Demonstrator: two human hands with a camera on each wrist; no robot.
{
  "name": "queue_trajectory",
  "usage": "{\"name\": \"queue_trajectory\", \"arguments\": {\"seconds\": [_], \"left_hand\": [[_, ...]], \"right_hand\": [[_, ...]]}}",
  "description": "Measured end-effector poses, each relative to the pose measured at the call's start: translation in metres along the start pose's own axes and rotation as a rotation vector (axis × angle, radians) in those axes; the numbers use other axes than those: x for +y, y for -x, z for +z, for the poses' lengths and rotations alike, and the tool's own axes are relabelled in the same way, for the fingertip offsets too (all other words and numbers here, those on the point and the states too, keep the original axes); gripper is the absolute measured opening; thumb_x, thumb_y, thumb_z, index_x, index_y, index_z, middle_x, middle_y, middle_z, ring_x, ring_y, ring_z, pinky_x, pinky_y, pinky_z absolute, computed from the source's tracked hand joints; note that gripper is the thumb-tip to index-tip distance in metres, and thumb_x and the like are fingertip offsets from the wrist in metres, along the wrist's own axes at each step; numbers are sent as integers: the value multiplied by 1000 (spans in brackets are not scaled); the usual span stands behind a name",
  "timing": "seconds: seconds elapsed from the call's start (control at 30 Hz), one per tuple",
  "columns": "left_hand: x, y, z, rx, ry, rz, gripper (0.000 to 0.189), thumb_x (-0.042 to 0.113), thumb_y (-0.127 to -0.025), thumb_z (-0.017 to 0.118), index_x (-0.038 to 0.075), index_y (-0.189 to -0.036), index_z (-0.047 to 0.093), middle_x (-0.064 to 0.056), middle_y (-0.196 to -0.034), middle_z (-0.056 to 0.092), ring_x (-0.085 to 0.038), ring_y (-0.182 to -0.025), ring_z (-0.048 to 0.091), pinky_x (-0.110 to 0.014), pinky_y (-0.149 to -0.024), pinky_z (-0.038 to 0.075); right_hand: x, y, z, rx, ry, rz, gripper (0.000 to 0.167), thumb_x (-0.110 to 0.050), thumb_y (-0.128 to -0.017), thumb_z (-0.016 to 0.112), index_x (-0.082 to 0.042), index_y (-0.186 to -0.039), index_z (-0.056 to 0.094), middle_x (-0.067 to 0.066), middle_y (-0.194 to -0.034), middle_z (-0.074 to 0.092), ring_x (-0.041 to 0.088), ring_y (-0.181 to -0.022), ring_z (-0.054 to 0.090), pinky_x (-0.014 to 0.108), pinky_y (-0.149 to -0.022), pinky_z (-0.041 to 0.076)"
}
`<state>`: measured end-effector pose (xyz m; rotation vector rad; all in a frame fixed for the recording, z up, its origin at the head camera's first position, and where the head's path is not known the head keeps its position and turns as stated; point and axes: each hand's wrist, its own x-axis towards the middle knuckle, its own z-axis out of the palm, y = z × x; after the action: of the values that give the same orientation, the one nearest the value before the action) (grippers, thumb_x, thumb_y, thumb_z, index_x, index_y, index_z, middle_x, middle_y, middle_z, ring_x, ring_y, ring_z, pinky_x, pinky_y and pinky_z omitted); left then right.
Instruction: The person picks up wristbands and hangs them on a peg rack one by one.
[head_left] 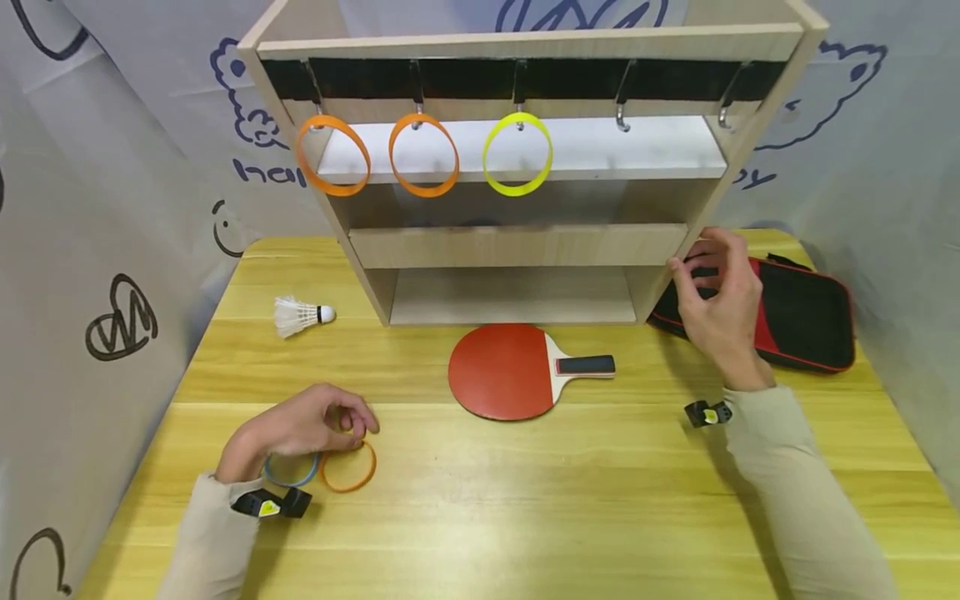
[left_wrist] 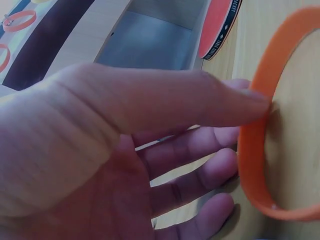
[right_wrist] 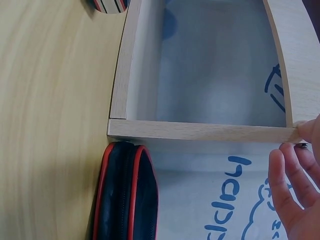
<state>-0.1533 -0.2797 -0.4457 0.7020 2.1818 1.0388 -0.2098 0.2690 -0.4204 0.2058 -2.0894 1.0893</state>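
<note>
Left of the rack [head_left: 517,247] and nearer to you than its base, a blue ring [head_left: 291,484] lies on the table [head_left: 540,517], partly hidden by your left hand [head_left: 311,425]. The white shuttlecock [head_left: 300,316] lies just off the rack's lower left corner. In front of the rack and left of its base, your left hand pinches an orange ring [left_wrist: 251,160] between thumb and fingers; I can't tell whether that ring touches the wood. Along the rack's upper front, one hung orange band [head_left: 341,191], a second orange band [head_left: 429,192] and a yellow band [head_left: 513,191] hang from the three left hooks, with two bare hooks [head_left: 622,121] to their right. The red paddle [head_left: 501,372] lies flat just in front of the rack's base, handle pointing right. Your right hand [head_left: 720,308] grips the rack's right side panel at its front edge. The black-and-red case [head_left: 806,315] lies right of the rack.
</note>
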Motion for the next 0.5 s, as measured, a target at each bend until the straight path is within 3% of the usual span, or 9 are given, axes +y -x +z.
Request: {"name": "queue_trajectory", "arguments": {"seconds": [0.2, 0.5], "left_hand": [[7, -2, -2, 17, -43, 7, 21, 1, -103, 69, 2, -122, 79, -6, -105, 73, -5, -91, 59, -18, -80, 54], [26, -7, -4, 44, -81, 36, 21, -4, -97, 68, 7, -112, 79, -9, -104, 76, -8, -87, 62, -22, -79, 57]], "right_hand": [[-2, 0, -1, -1, 2, 3, 47, -2, -97, 80, 6, -139, 60, 24, -113, 74, -15, -95, 61, 0, -78, 49], [1, 1, -1, -16, 11, 3, 46, -2, -99, 77, 9, -139, 58, 18, -111, 73, -18, -94, 60, -1, -76, 49]]}}
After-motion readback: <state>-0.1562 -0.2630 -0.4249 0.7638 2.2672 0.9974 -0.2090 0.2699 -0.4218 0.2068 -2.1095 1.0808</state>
